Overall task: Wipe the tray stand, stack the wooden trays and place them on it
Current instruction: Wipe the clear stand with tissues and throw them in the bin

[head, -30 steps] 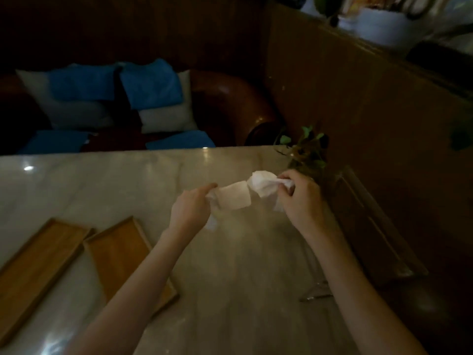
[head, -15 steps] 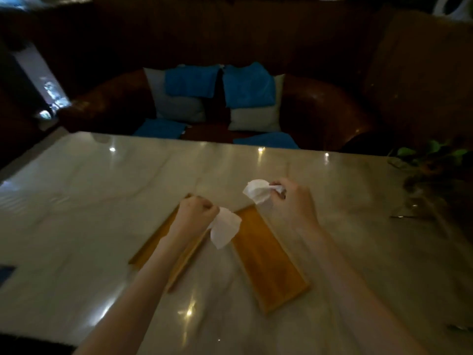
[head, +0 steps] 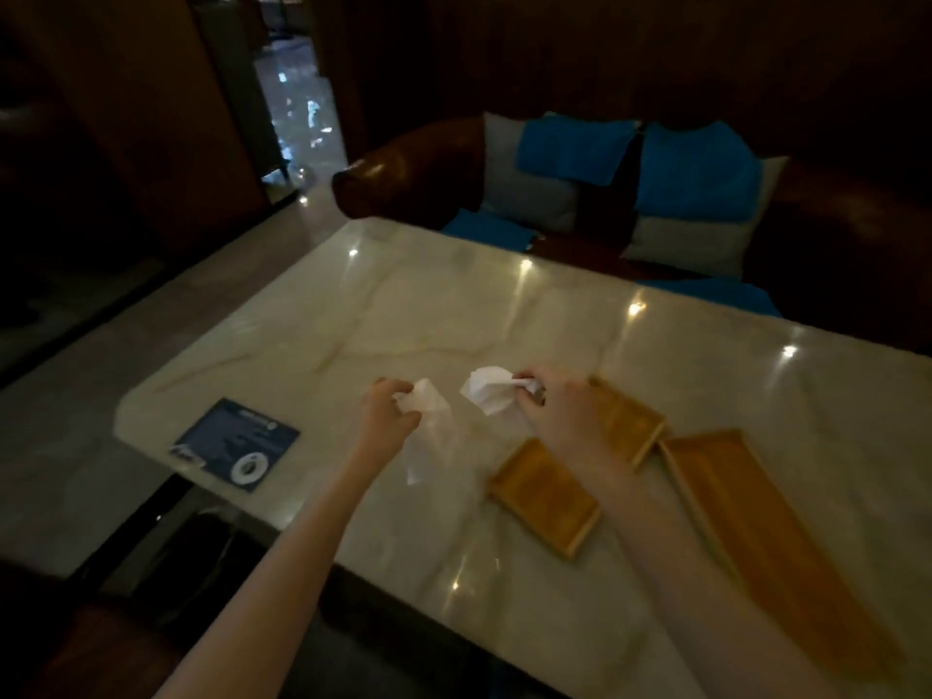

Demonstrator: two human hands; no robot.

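Observation:
Two long wooden trays lie side by side on the marble table (head: 454, 305): one tray (head: 547, 489) partly under my right forearm, the other tray (head: 756, 527) further right. My left hand (head: 388, 408) is closed on a white tissue piece (head: 428, 426) that hangs down. My right hand (head: 560, 411) pinches a second crumpled white tissue piece (head: 486, 391). Both hands hover above the table, left of the trays. The tray stand is out of view.
A blue printed card (head: 237, 443) lies near the table's left corner. Behind the table stands a brown leather sofa (head: 413, 174) with blue and grey cushions (head: 696, 194). The table's left edge drops to a dark floor.
The view has swung left, so the trays now sit at the right and the plant is gone. The tissue, one piece a second ago, is now in two, and my hands have moved apart.

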